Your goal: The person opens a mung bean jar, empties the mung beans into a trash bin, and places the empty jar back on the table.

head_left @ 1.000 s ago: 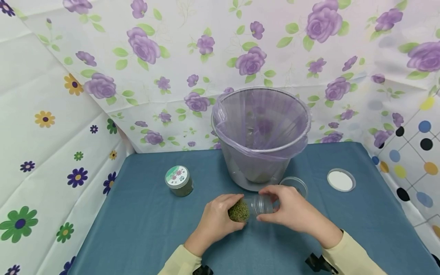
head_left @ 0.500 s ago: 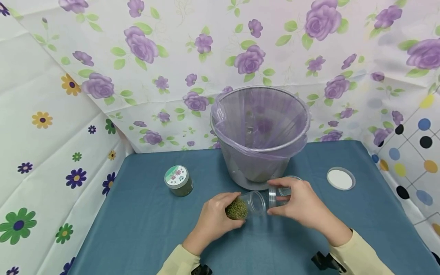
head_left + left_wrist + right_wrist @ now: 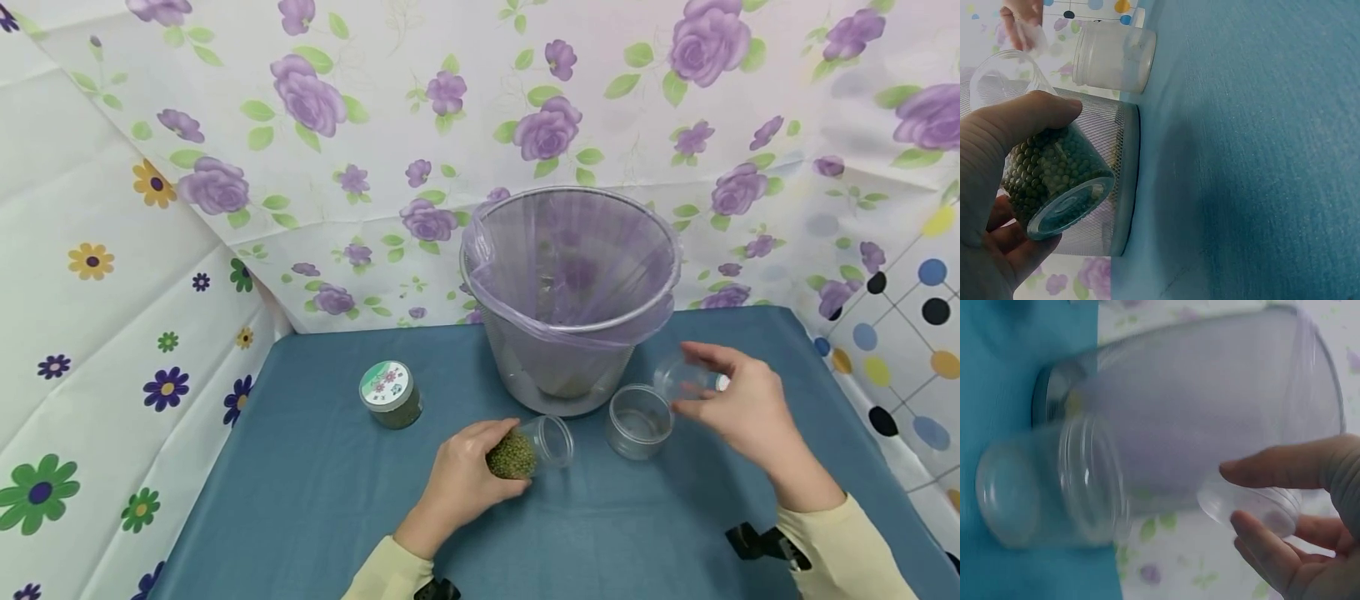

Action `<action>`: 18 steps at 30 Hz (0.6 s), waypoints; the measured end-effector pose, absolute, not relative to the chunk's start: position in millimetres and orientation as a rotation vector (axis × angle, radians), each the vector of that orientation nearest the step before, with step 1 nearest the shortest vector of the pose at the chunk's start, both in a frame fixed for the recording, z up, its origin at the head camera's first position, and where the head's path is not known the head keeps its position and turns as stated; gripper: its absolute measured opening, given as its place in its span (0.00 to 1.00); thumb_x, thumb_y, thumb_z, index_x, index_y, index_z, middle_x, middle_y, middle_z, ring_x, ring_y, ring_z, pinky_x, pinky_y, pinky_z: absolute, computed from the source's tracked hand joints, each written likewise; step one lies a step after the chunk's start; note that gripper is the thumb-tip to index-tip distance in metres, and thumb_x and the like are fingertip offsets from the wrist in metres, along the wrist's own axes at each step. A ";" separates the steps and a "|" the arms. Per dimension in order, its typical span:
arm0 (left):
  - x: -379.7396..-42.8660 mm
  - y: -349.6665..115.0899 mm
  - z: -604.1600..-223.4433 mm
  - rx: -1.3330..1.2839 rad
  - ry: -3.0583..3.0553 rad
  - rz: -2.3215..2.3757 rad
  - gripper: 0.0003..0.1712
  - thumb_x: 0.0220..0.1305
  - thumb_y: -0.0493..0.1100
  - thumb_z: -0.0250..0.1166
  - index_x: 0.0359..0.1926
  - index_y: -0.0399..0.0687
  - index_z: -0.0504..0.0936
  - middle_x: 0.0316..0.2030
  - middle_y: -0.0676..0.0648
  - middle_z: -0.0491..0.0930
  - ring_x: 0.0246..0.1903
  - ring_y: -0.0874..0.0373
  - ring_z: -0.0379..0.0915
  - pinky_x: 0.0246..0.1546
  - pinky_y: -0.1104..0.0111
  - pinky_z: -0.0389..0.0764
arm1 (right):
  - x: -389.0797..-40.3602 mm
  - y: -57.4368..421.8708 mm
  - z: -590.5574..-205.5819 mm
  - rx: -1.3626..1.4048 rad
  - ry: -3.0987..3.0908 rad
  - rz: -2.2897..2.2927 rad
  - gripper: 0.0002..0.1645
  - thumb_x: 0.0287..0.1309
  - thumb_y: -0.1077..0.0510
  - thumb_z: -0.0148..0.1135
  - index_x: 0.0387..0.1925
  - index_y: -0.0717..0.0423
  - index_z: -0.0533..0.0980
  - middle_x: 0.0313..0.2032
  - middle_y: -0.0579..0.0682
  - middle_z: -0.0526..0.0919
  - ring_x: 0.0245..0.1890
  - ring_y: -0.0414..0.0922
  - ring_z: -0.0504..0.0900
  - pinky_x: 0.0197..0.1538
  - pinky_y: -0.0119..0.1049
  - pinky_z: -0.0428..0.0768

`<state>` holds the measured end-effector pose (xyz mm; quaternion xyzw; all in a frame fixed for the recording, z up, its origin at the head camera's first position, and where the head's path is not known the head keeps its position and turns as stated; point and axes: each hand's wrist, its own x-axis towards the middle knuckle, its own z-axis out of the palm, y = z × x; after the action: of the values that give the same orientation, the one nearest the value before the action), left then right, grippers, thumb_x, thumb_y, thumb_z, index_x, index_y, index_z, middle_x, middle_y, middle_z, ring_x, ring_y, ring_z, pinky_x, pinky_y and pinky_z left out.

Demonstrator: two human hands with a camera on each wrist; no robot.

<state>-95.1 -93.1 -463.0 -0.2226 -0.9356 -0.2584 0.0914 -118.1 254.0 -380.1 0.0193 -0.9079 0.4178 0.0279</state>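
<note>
My left hand (image 3: 461, 483) grips a clear plastic jar (image 3: 553, 442) of small green mung beans (image 3: 512, 455). The jar is tipped on its side, its uncovered mouth facing right; in the left wrist view its round base (image 3: 1072, 206) faces the camera, thumb and fingers around the wall. Over the table's right side, my right hand (image 3: 750, 408) pinches a clear round lid (image 3: 1241, 503) between thumb and fingers. Between the hands an uncovered clear jar (image 3: 640, 425) stands upright, with no beans visible inside.
Behind the jars stands a mesh bin (image 3: 558, 367) lined with a purple bag (image 3: 577, 275). A capped jar (image 3: 390, 395) with a flowered label sits at the left. A white-centred lid (image 3: 722, 382) is mostly hidden behind my right hand. Flowered cloth (image 3: 375, 125) hangs behind the blue table (image 3: 315, 517).
My right hand has pulled the clear lid off the bean jar and carried it right, past the upright jar, which now shows fully. My left hand has shifted slightly left with the bean jar.
</note>
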 end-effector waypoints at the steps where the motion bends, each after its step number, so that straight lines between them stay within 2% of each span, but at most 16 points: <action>1: -95.1 -93.4 -463.1 -0.660 -2.776 -0.771 0.43 0.39 0.61 0.75 0.60 0.67 0.71 0.52 0.57 0.78 0.50 0.61 0.76 0.48 0.62 0.80 | -120.1 259.2 -382.0 0.006 -2.790 1.264 0.45 0.40 0.51 0.76 0.64 0.48 0.68 0.58 0.56 0.74 0.40 0.41 0.86 0.33 0.30 0.83; 3: -94.8 -94.0 -463.3 -0.657 -2.770 -0.778 0.43 0.39 0.61 0.75 0.60 0.67 0.71 0.52 0.56 0.78 0.49 0.61 0.76 0.47 0.62 0.80 | -123.7 268.4 -387.0 -0.093 -2.778 1.194 0.46 0.40 0.50 0.75 0.63 0.48 0.68 0.55 0.58 0.77 0.40 0.43 0.85 0.29 0.29 0.82; 7: -94.1 -95.0 -463.3 -0.648 -2.771 -0.775 0.43 0.39 0.61 0.75 0.60 0.67 0.72 0.52 0.56 0.78 0.49 0.60 0.76 0.47 0.62 0.80 | -130.1 281.2 -405.1 -0.186 -2.806 1.164 0.47 0.40 0.53 0.75 0.64 0.53 0.67 0.49 0.62 0.81 0.45 0.56 0.83 0.27 0.33 0.82; 10: -93.9 -95.0 -463.2 -0.647 -2.769 -0.762 0.43 0.38 0.61 0.75 0.60 0.66 0.72 0.51 0.56 0.79 0.49 0.60 0.77 0.47 0.62 0.80 | -134.6 287.9 -421.7 -0.202 -2.856 1.176 0.47 0.40 0.55 0.74 0.65 0.57 0.66 0.46 0.62 0.83 0.43 0.55 0.84 0.29 0.38 0.83; 18: -93.6 -94.6 -462.6 -0.635 -2.772 -0.756 0.43 0.38 0.61 0.75 0.60 0.66 0.72 0.51 0.56 0.79 0.49 0.60 0.77 0.47 0.62 0.80 | -149.8 297.0 -452.8 -0.148 -2.938 1.183 0.46 0.38 0.60 0.74 0.62 0.65 0.66 0.56 0.67 0.74 0.40 0.53 0.85 0.34 0.43 0.83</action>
<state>-93.6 -94.6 -462.6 -0.2148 -0.9374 -0.2557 0.0992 -149.8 297.0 -452.8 -0.0465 -0.9266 0.3730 -0.0143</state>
